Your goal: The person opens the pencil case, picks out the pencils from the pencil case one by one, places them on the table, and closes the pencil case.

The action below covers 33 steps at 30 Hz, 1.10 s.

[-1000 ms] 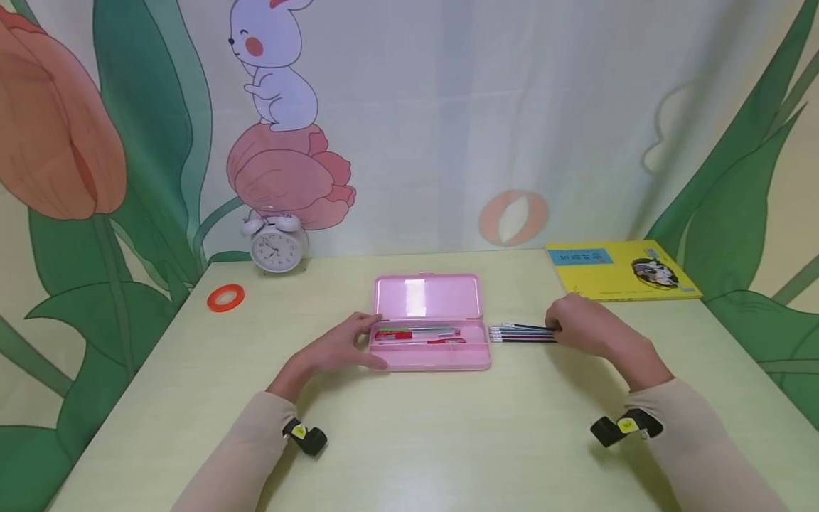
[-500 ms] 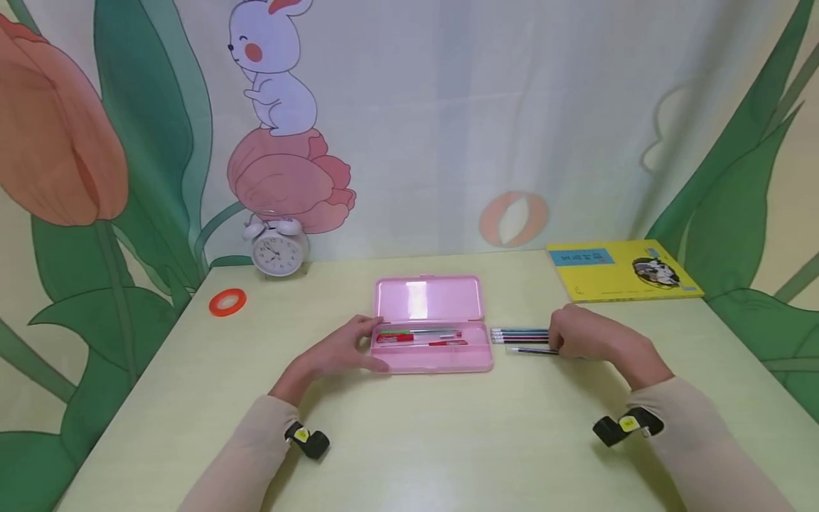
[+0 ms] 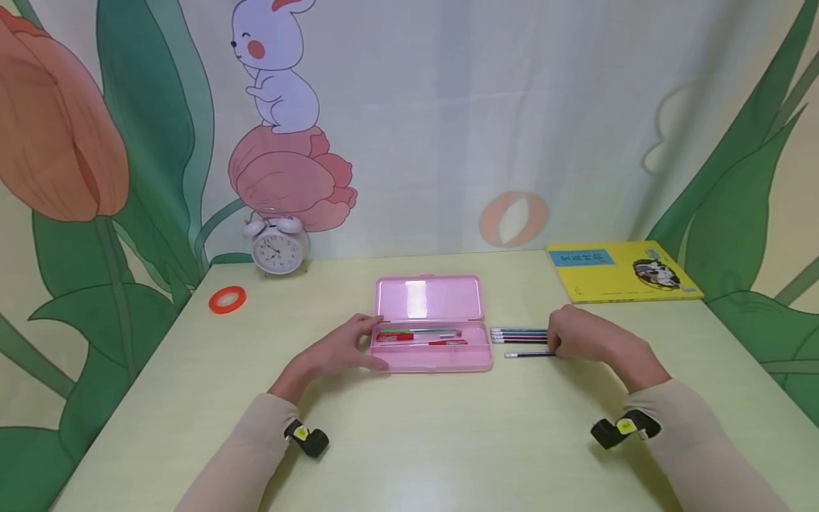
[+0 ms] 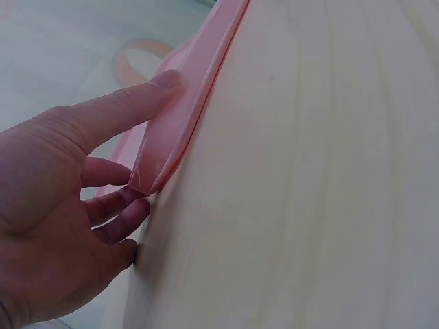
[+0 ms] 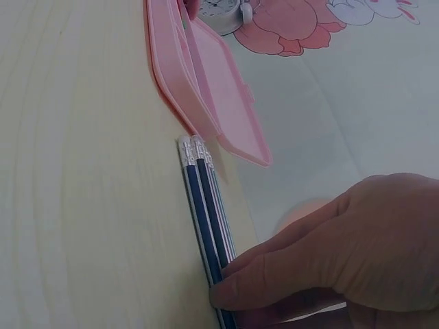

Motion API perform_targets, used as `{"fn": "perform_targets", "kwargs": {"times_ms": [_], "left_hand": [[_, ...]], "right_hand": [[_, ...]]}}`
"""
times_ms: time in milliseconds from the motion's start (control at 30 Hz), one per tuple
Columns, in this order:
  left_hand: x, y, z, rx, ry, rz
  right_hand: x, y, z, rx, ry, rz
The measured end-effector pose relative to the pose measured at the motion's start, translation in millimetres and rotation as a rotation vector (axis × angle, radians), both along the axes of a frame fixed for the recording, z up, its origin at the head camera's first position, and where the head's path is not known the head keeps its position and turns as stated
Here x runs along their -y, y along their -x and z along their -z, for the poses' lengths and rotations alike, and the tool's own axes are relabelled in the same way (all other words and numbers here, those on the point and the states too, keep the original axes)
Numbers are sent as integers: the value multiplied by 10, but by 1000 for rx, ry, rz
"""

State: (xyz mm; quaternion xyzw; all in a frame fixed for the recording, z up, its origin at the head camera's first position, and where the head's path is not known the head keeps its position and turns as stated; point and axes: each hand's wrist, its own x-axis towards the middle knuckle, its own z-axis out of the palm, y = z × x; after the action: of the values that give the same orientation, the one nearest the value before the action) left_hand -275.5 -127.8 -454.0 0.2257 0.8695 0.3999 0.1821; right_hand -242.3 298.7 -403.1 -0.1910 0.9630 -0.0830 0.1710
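Note:
An opened pink pencil case (image 3: 473, 359) lies mid-table, its lid (image 3: 441, 299) tipped back. Red pens (image 3: 395, 338) and a green-tipped pen lie in its long compartment. At its left end my left hand (image 3: 342, 346) holds the case, thumb on the front wall (image 4: 182, 103) and fingers around the end. Right of the case is a row of dark, striped pencils (image 3: 518, 336) with white ends. A single pencil (image 3: 527, 355) lies apart on the near side of the row. My right hand (image 3: 585, 334) pinches that pencil, thumb on its near side in the right wrist view; its far end is hidden.
A yellow book (image 3: 614, 274) lies at the back right. At the back left stands a white alarm clock (image 3: 279, 249), with an orange tape roll (image 3: 227, 300) in front of it. A printed curtain (image 3: 416, 142) hangs behind the table.
My right hand has brought one pencil from the row's far side to its near side, where it now lies parallel to the others. The left hand has stayed on the case.

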Motion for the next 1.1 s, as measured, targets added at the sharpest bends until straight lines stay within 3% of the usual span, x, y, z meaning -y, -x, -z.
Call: {"fn": "perform_targets", "kwargs": {"times_ms": [367, 1100], "left_hand": [[-3, -1, -5, -2, 4, -5], [3, 2, -1, -13, 12, 5]], "right_hand": [[7, 29, 1, -83, -45, -19], [28, 31, 37, -137, -43, -2]]}}
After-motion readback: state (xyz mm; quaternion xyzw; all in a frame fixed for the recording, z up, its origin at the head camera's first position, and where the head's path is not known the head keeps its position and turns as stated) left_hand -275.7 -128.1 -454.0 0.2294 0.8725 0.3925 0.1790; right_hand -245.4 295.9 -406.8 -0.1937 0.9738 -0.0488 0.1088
